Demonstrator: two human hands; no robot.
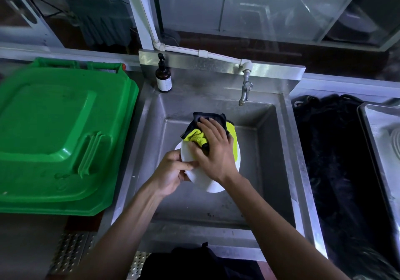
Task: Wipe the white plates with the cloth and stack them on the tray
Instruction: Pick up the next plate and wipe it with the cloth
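over the steel sink (138, 154) our left hand (171, 172) pinches the smooth round white plate (203, 179) by its rim; our right hand (213, 147) presses a crumpled yellow-black cloth (195, 137) flat on it.

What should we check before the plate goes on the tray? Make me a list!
1. Left hand holds the white plate by its edge: ok.
2. Right hand presses the cloth on the plate: ok.
3. Plate wiped all over: cannot tell.
4. Plate held over the sink, not resting in it: ok.
5. Tap not running: ok.
6. Tray at right has room: cannot tell.
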